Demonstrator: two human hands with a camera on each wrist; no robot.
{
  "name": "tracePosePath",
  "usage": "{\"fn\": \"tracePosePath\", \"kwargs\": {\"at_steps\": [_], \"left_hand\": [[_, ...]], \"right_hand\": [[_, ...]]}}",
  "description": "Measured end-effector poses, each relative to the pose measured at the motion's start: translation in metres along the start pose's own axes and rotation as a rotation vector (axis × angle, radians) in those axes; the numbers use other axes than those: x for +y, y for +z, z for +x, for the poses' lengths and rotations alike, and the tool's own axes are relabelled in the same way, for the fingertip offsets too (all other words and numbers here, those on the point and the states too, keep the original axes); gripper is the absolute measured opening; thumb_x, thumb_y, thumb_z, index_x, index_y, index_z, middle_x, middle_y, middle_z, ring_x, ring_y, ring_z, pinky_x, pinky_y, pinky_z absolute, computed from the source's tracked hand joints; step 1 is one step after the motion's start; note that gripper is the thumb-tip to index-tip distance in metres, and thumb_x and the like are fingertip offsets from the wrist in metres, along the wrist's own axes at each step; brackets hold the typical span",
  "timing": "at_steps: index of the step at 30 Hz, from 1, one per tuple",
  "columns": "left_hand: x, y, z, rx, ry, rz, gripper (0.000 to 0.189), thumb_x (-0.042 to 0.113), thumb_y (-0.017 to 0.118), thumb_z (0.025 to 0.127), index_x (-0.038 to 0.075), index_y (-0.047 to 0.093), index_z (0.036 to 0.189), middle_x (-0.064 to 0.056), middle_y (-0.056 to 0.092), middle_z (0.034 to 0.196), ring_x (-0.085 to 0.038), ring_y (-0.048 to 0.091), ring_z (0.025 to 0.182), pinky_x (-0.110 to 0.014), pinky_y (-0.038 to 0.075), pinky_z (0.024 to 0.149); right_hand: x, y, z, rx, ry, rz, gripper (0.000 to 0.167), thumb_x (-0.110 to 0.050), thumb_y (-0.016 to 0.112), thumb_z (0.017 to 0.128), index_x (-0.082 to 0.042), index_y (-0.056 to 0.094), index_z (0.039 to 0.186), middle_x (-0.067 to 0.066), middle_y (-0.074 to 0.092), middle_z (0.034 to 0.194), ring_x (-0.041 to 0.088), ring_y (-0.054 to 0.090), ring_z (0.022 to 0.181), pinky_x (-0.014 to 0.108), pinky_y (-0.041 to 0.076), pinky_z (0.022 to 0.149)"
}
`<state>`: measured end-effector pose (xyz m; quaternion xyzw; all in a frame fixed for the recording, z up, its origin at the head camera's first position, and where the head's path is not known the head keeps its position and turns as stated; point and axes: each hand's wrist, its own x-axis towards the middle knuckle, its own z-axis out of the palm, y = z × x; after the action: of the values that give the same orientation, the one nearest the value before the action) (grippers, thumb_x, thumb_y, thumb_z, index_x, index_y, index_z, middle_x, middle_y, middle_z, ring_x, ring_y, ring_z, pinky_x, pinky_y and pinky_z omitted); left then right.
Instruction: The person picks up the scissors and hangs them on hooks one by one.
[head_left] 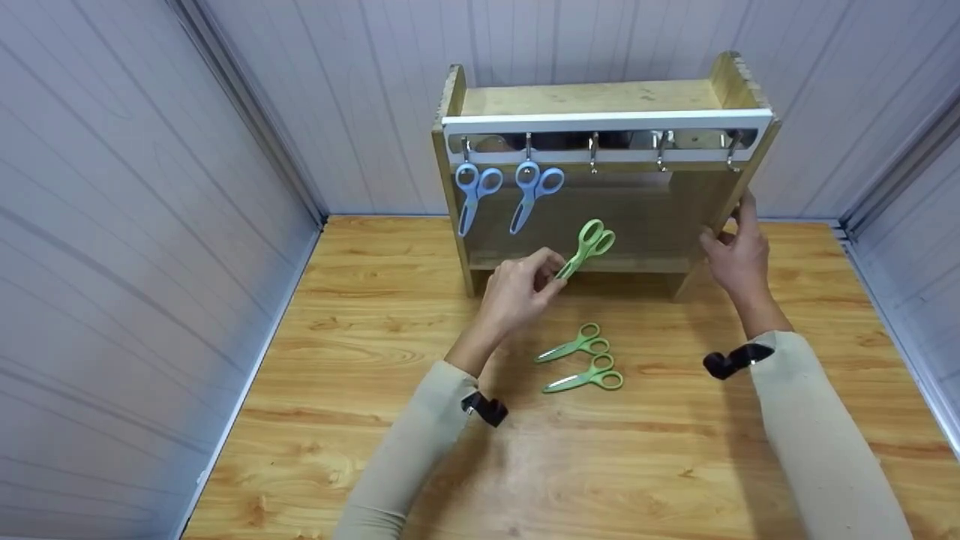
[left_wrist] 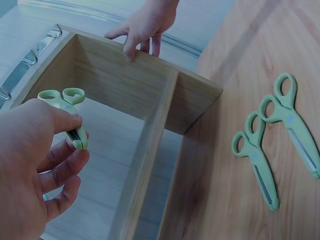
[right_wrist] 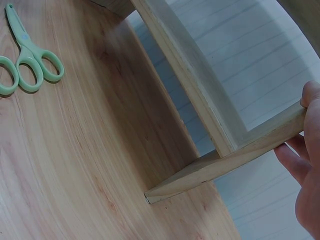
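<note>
My left hand (head_left: 517, 289) pinches a pair of green scissors (head_left: 589, 246) by the blade end, with the handle loops pointing up and away. It is held in front of a wooden rack (head_left: 600, 97), below the hook strip. My right hand (head_left: 739, 251) grips the rack's right side panel (left_wrist: 150, 62), thumb on the front edge and fingers behind. Two blue scissors hang by a loop from the two leftmost hooks: one pair (head_left: 469, 196) at the end, the other pair (head_left: 531, 195) beside it. Two more green scissors, an upper pair (head_left: 589, 343) and a lower pair (head_left: 592, 379), lie on the tabletop.
A white-framed metal strip (head_left: 630, 140) with several hooks runs along the rack's top front; the middle hook (head_left: 593, 154) and those to its right hold nothing. White panelled walls (head_left: 360, 112) enclose the wood-grain tabletop (head_left: 337, 420) at the back and sides.
</note>
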<state>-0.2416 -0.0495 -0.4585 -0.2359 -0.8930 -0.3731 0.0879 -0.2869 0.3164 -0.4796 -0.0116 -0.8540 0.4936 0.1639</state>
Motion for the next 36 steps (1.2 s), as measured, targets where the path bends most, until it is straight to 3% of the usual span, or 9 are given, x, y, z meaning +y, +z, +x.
{"fn": "tracePosePath", "kwargs": {"at_steps": [4,14,16,20,22,24,27,30,36], "left_hand": [[0.0,-0.001,0.003,0.013,0.016,0.01,0.019,0.021,0.078,0.106,0.013,0.078,0.124,-0.004,0.084,0.099,-0.015,0.07,0.085,-0.029,0.051,0.077],[0.007,-0.011,0.008,0.034,0.028,-0.004,0.021,0.021,0.078,0.106,0.012,0.077,0.126,-0.006,0.082,0.097,-0.022,0.074,0.086,-0.027,0.05,0.076],[0.009,-0.013,0.01,0.04,0.022,-0.015,0.022,0.021,0.078,0.106,0.012,0.077,0.126,-0.006,0.082,0.096,-0.022,0.074,0.086,-0.027,0.05,0.076],[0.012,-0.017,0.013,0.052,0.02,-0.035,0.022,0.021,0.078,0.105,0.012,0.077,0.126,-0.006,0.081,0.094,-0.028,0.078,0.088,-0.03,0.052,0.076],[0.013,-0.019,0.014,0.053,0.022,-0.036,0.022,0.021,0.078,0.105,0.013,0.077,0.125,-0.005,0.081,0.094,-0.03,0.079,0.089,-0.031,0.052,0.077],[0.014,-0.02,0.014,0.055,0.024,-0.032,0.021,0.021,0.078,0.105,0.013,0.077,0.125,-0.005,0.081,0.094,-0.028,0.079,0.089,-0.032,0.053,0.077],[0.016,-0.021,0.015,0.062,0.028,-0.025,0.022,0.022,0.078,0.106,0.014,0.077,0.126,-0.005,0.081,0.095,-0.023,0.076,0.087,-0.031,0.054,0.078],[0.018,-0.023,0.016,0.073,0.036,-0.024,0.022,0.022,0.078,0.106,0.013,0.077,0.126,-0.005,0.081,0.095,-0.019,0.074,0.085,-0.031,0.054,0.078],[0.023,-0.029,0.02,0.102,0.049,-0.048,0.022,0.02,0.078,0.107,0.012,0.077,0.127,-0.006,0.081,0.096,-0.018,0.074,0.084,-0.029,0.055,0.077]], "right_hand": [[0.001,0.0,0.002,-0.015,0.02,0.002,0.086,-0.014,0.058,0.109,-0.031,0.014,0.181,0.025,0.038,0.181,0.059,0.061,0.145,0.067,0.052,0.117],[0.003,0.001,0.005,-0.029,0.037,0.026,0.087,-0.014,0.056,0.11,-0.034,0.01,0.182,0.023,0.03,0.185,0.058,0.055,0.153,0.072,0.047,0.12],[0.002,0.001,0.005,-0.026,0.037,0.021,0.087,-0.014,0.057,0.111,-0.035,0.01,0.182,0.023,0.03,0.185,0.056,0.054,0.155,0.068,0.049,0.122],[0.002,0.001,0.002,-0.009,0.013,0.022,0.088,-0.014,0.059,0.109,-0.032,0.013,0.182,0.025,0.041,0.179,0.058,0.061,0.146,0.027,0.064,0.103],[0.002,0.002,0.001,0.0,-0.004,0.027,0.088,-0.013,0.059,0.108,-0.03,0.015,0.182,0.026,0.045,0.175,0.059,0.064,0.142,0.01,0.055,0.087],[0.002,0.002,0.001,0.001,-0.016,0.033,0.088,-0.012,0.059,0.108,-0.029,0.016,0.182,0.027,0.046,0.174,0.06,0.064,0.141,0.005,0.049,0.082],[0.002,0.001,0.001,-0.002,-0.016,0.023,0.088,-0.012,0.06,0.108,-0.03,0.016,0.182,0.025,0.044,0.176,0.058,0.063,0.143,0.012,0.055,0.093],[0.002,0.0,0.002,-0.003,-0.008,0.004,0.087,-0.013,0.06,0.108,-0.03,0.016,0.181,0.024,0.044,0.178,0.056,0.064,0.144,0.031,0.061,0.106],[0.001,0.001,0.002,-0.001,0.0,-0.007,0.087,-0.014,0.06,0.108,-0.03,0.016,0.181,0.025,0.042,0.178,0.056,0.063,0.145,0.062,0.054,0.118]]}}
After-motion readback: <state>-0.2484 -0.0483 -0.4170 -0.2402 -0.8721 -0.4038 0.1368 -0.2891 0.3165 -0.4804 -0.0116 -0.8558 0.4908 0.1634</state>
